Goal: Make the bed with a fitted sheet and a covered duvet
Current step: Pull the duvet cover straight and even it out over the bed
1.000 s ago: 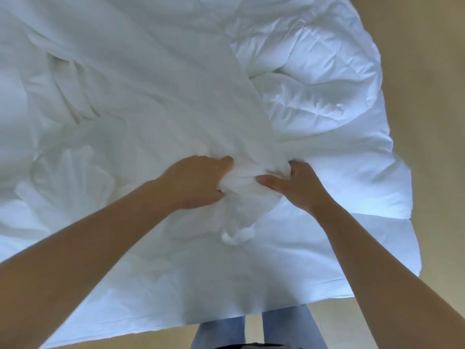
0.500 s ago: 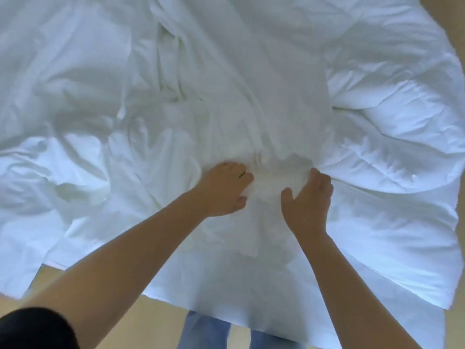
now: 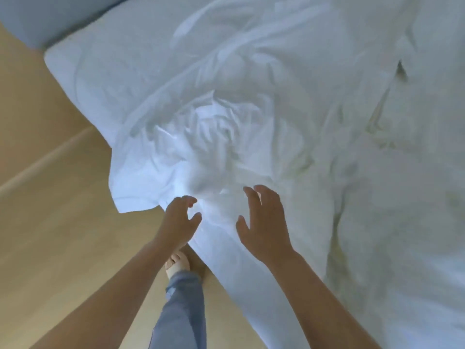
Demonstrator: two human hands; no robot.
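White duvet (image 3: 226, 137) bunched | wooden floor (image 3: 50, 235) left | jeans leg (image 3: 181, 311) below

The cover (image 3: 251, 96) is white cloth, thin and matt, full of creases and crumpled in one bunch. The floor (image 3: 50, 222) looks like pale wood, smooth, with a soft sheen. The jeans (image 3: 181, 311) are blue denim, a little faded. The bed base (image 3: 50, 18) at the far corner is grey-blue and matt; its material I cannot tell.
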